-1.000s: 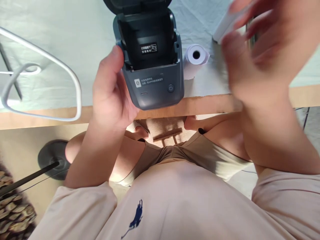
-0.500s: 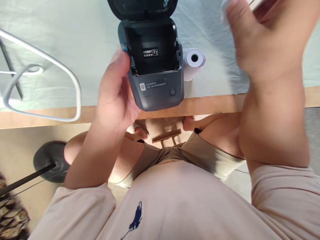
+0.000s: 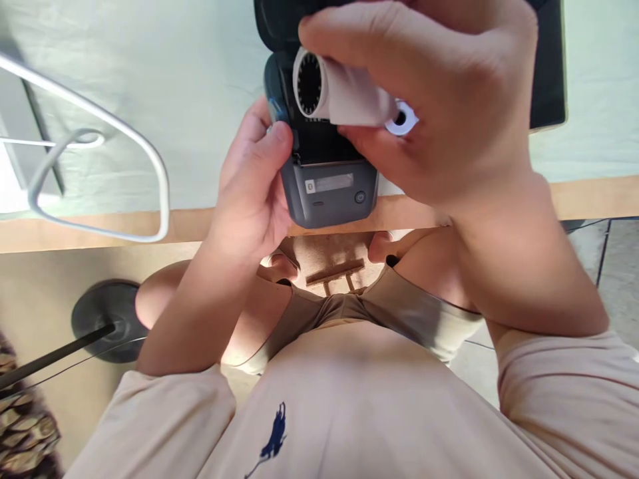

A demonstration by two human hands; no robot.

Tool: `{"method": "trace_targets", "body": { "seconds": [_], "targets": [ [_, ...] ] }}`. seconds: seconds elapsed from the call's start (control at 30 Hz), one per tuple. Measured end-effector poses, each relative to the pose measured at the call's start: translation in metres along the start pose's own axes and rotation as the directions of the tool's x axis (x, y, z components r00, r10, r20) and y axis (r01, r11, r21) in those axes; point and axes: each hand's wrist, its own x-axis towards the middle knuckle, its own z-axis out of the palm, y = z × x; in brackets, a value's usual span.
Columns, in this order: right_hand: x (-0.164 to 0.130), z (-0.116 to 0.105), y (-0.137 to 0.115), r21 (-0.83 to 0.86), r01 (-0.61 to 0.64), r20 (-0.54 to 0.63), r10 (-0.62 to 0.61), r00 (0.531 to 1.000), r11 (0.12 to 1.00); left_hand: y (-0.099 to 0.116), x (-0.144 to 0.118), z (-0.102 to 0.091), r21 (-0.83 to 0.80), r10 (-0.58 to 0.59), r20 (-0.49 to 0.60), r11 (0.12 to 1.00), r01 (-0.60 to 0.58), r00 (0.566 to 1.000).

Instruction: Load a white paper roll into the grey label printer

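A dark grey label printer (image 3: 329,199) with its lid flipped up is gripped along its left side by my left hand (image 3: 254,179). Between the thumb and fingers of my right hand (image 3: 439,100) is a white paper roll (image 3: 349,93), its toothed dark core end facing left. The roll is held over the printer's uncovered compartment (image 3: 324,146) and hides part of it; I cannot tell whether they touch. Another white paper roll (image 3: 408,120) stands on the table just right of the printer, mostly covered by my right hand.
A white cable (image 3: 162,179) loops over the table's front edge (image 3: 100,229) on the left. Behind my right hand lies a black flat object (image 3: 549,66). A round black stand base (image 3: 107,319) is on the floor at the left, near my leg.
My right hand has come in from the upper right, bringing the paper roll over the printer's compartment. The printer and my left hand have shifted slightly right in view.
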Motion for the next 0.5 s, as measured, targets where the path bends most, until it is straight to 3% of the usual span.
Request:
{"method": "trace_targets", "body": {
  "seconds": [0.07,0.13,0.23,0.3,0.43,0.5],
  "targets": [
    [0.001,0.003,-0.002,-0.082,-0.041,0.130,0.052,0.990,0.996,0.000,-0.001,0.001,0.014,0.000,-0.021,1.000,0.000,1.000],
    [0.001,0.007,0.000,-0.091,-0.059,0.180,0.075,0.981,0.994,-0.001,-0.001,0.001,0.013,0.006,-0.036,1.000,-0.006,0.999],
    [0.000,0.008,0.002,-0.127,-0.018,0.092,0.030,0.995,0.992,0.001,0.000,0.003,-0.029,-0.006,-0.054,1.000,0.005,0.999],
    [-0.002,0.008,0.003,-0.137,0.066,0.026,-0.063,0.998,0.988,0.004,0.002,0.004,-0.052,-0.038,-0.047,0.998,0.036,0.998],
    [-0.011,0.008,0.006,-0.011,0.282,0.002,-0.282,0.959,0.959,0.007,0.004,0.001,-0.034,-0.050,0.044,0.998,0.051,0.998],
    [-0.016,0.011,0.014,0.070,0.312,-0.089,-0.305,0.948,0.948,0.003,0.004,-0.004,0.022,-0.019,0.017,1.000,0.018,1.000]
  ]
}}
